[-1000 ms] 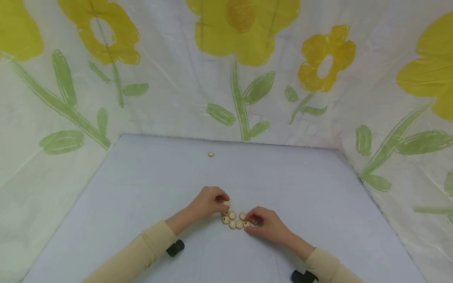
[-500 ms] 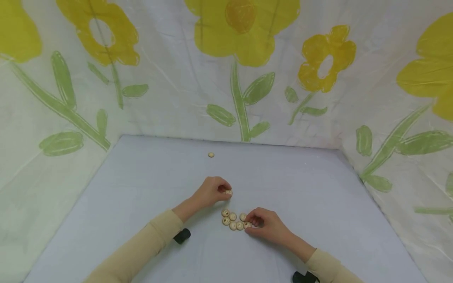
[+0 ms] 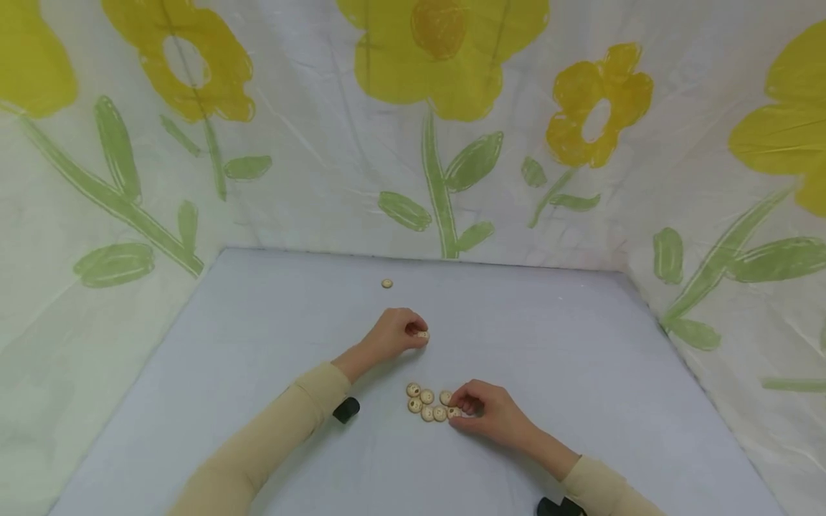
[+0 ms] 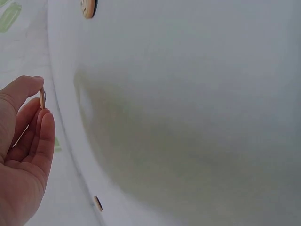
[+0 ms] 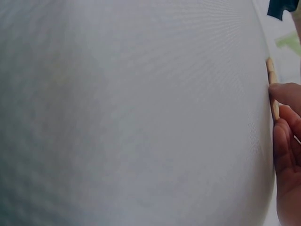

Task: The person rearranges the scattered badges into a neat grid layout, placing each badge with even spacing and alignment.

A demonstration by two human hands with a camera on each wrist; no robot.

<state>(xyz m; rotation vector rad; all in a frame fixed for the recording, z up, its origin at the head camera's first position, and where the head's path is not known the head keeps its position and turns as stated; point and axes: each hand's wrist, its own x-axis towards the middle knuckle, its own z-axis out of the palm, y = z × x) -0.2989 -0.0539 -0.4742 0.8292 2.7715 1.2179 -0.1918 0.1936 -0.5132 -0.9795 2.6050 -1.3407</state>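
Between thumb and fingertips, my left hand (image 3: 392, 335) pinches a small round wooden disc (image 3: 422, 335), held out beyond the cluster. In the left wrist view that disc (image 4: 43, 98) is seen edge-on, raised off the tabletop. My right hand (image 3: 492, 412) grips a wooden disc (image 3: 454, 413) at the right end of the cluster, partly hidden by the fingers. The right wrist view shows the thumb and fingers on a disc (image 5: 275, 108) low at the table. Other pale discs with dark markings, such as one disc (image 3: 415, 405), lie close together left of the right hand.
One lone disc (image 3: 387, 284) lies near the back edge of the pale tabletop (image 3: 555, 344). White cloth walls (image 3: 310, 186) with painted yellow flowers stand behind and at the sides. A black device (image 3: 347, 410) sits at the left wrist.
My left hand has lifted its disc away from the cluster and carried it toward the back of the table. The right hand stays at the same place.
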